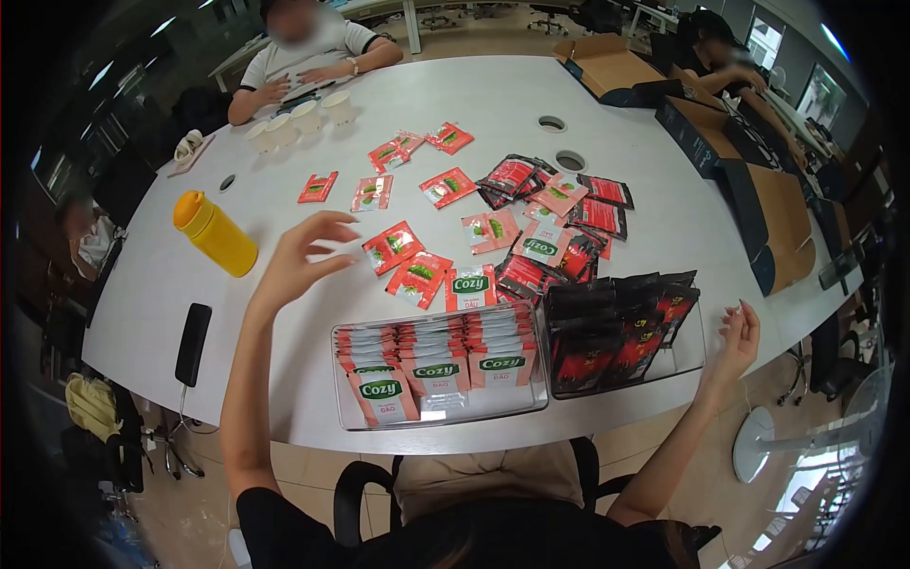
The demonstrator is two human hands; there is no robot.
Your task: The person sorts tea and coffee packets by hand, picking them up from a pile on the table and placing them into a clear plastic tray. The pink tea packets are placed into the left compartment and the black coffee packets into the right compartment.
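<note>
Two hands: both are hovering empty over the white table [493, 95], fingers parted, gripping nothing.
Far left: a black phone [192, 343] is lying near the table edge, with a yellow bottle [214, 233] resting on its side beyond it.
Left hand [301, 251]: it is hanging raised above the tabletop, fingers spread and curling, just left of the loose red sachets [392, 247].
Loose red sachets: they are lying scattered across the middle of the table.
Clear tray [445, 410]: it is sitting at the near edge, holding Cozy sachets [436, 356] filed upright in rows.
Black sachets [616, 332]: they are standing packed in a clear bin just beside the tray.
Right hand [737, 337]: it is floating off the table's right edge, fingers loosely open.
Step, as a judgement: the person is sorting sachets, between picks.
Next move is calling for: lowering the left hand, pinching one sachet only, and matching it to its row.
</note>
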